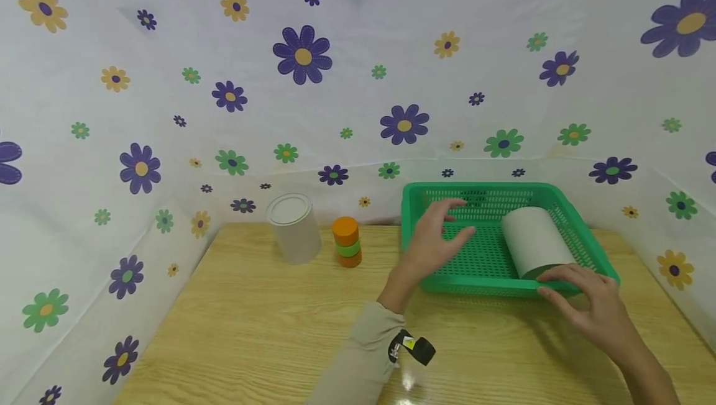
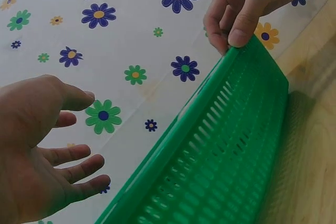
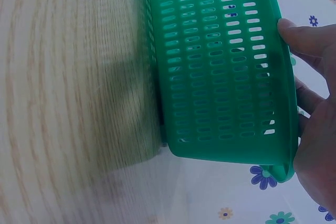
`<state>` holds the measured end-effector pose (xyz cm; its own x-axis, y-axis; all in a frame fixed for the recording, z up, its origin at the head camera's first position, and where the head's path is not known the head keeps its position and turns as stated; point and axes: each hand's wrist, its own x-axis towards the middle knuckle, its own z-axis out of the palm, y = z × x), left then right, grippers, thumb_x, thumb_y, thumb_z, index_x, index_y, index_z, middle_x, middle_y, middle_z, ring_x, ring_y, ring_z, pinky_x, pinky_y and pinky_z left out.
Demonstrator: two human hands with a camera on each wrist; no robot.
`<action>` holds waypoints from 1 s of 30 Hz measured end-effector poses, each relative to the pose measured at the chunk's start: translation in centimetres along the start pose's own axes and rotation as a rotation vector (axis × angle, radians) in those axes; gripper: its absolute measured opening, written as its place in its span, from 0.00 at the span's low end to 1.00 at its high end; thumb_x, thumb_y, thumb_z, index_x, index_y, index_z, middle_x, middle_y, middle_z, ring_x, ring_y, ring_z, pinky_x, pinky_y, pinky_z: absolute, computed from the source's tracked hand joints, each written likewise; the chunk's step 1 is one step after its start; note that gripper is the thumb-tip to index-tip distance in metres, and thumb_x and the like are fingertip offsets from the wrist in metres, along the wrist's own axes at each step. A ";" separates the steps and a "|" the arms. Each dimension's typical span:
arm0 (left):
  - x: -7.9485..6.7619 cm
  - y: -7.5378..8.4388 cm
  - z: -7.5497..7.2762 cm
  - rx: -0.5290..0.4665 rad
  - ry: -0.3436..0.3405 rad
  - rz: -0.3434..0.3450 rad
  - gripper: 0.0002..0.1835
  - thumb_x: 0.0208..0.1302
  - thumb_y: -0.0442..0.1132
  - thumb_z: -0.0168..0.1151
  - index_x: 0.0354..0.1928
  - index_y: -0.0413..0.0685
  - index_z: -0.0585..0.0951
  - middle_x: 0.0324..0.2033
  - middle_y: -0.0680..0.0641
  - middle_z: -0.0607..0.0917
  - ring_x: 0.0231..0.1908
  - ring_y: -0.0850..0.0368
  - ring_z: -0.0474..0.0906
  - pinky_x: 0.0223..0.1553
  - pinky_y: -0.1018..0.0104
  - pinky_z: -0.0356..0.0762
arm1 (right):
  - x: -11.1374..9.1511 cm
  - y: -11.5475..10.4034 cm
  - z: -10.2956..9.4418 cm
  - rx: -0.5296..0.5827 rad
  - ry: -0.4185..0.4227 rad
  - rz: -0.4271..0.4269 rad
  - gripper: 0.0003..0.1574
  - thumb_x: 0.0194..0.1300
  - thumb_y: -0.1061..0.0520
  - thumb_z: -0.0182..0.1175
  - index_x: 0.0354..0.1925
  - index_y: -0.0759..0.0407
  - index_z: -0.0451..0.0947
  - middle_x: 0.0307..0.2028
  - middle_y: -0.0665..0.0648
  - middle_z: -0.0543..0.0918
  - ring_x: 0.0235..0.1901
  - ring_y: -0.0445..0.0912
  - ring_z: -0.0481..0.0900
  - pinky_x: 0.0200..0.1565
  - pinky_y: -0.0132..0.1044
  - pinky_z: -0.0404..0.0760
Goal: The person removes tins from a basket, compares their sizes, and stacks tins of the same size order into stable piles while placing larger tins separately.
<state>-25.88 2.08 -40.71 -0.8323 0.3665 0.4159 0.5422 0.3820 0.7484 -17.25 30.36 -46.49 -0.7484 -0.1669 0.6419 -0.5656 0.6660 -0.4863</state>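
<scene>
A green plastic basket [image 1: 475, 284] with slotted walls stands at the right of the table in the head view. My right hand [image 1: 595, 312] pinches its near rim toward the right corner, thumb outside and fingers over the edge. The left wrist view shows that grip on the rim too. Inside the basket, a white cylinder [image 1: 534, 237] lies on its side, close to the right wall. My left hand [image 1: 433, 240] hovers over the basket's left part, fingers spread and thumb apart, holding nothing.
Left of the basket, a white lidded can [image 1: 296, 234] stands upright on the wooden table [image 1: 252, 330]. Between them is a small orange and green stack [image 1: 347, 242]. A white flowered cloth [image 1: 347, 38] hangs behind the table and along its sides.
</scene>
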 end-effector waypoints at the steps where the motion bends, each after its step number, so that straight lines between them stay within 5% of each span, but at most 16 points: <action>1: 0.1 0.0 0.3 0.004 -0.010 -0.005 0.27 0.73 0.45 0.64 0.70 0.51 0.72 0.66 0.48 0.75 0.57 0.56 0.77 0.52 0.65 0.80 | 0.0 0.0 -0.1 -0.002 0.000 0.003 0.28 0.45 0.72 0.77 0.41 0.46 0.86 0.42 0.43 0.86 0.51 0.24 0.72 0.51 0.38 0.55; 14: 2.3 0.9 3.8 0.026 -0.116 -0.062 0.29 0.74 0.50 0.63 0.72 0.53 0.70 0.67 0.50 0.75 0.56 0.59 0.76 0.50 0.72 0.76 | 0.2 -0.1 -0.3 0.019 0.004 -0.063 0.28 0.42 0.75 0.76 0.40 0.51 0.86 0.39 0.48 0.87 0.48 0.24 0.74 0.51 0.33 0.60; 23: 3.8 1.4 5.6 -0.011 -0.191 -0.157 0.32 0.72 0.52 0.63 0.74 0.57 0.69 0.67 0.50 0.74 0.56 0.55 0.77 0.47 0.70 0.77 | -0.4 0.0 -0.2 -0.004 0.010 -0.008 0.28 0.44 0.73 0.77 0.41 0.48 0.86 0.40 0.46 0.86 0.50 0.24 0.72 0.51 0.39 0.56; 30: 4.8 1.7 7.0 -0.027 -0.206 -0.239 0.34 0.70 0.54 0.66 0.75 0.59 0.69 0.69 0.45 0.73 0.63 0.55 0.73 0.51 0.63 0.78 | 0.0 -0.3 -0.2 -0.008 -0.010 0.010 0.25 0.48 0.71 0.77 0.41 0.47 0.86 0.42 0.42 0.85 0.51 0.23 0.70 0.48 0.53 0.57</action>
<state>-28.15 10.39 -41.09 -0.8932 0.4345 0.1155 0.3289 0.4562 0.8269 -17.01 30.33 -46.21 -0.7574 -0.1677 0.6310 -0.5556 0.6732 -0.4879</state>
